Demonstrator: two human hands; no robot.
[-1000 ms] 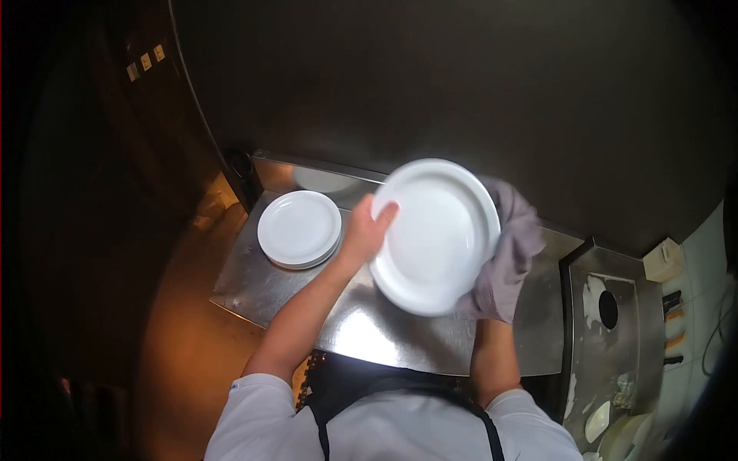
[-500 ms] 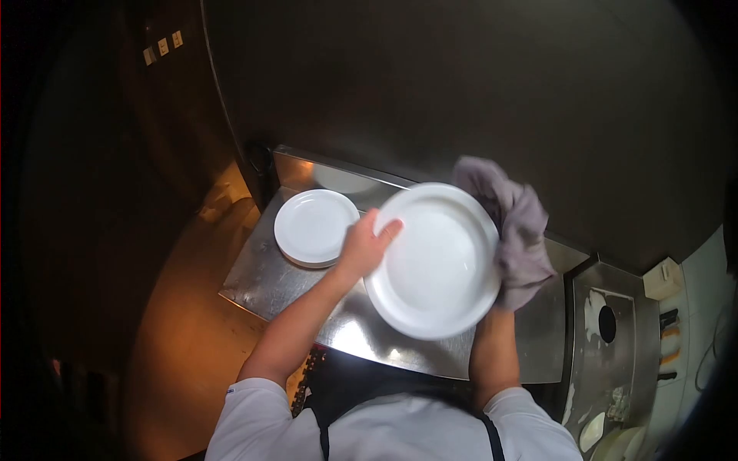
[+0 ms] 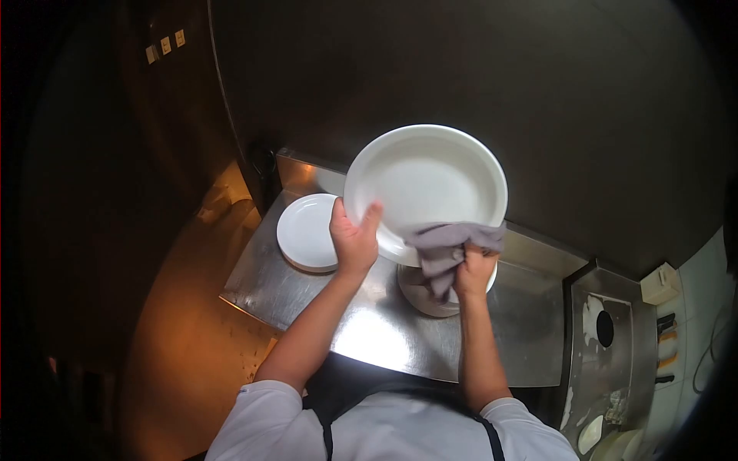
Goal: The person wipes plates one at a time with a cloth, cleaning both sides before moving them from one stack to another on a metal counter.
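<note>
Gripping plate (image 3: 427, 173) with left hand (image 3: 357, 244), cloth (image 3: 442, 244) against it with right hand (image 3: 477, 273); apparently mid-wipe, near stacked plates (image 3: 306, 230).

Here's the tabletop (image 3: 523, 330), bare metal, a bright glare of light on its near part. A raised metal edge (image 3: 538, 250) runs along the tabletop's far side, and beyond it rises a dark wall (image 3: 569, 146). Left of the tabletop, the floor (image 3: 192, 330) glows orange-brown, deep shadow past it, three small pale plates (image 3: 165, 45) high up in that dark. To the tabletop's right sits a metal sink unit (image 3: 611, 369) with a round dark opening, then pale tiles (image 3: 688, 300) beside a cream box (image 3: 660, 283).
</note>
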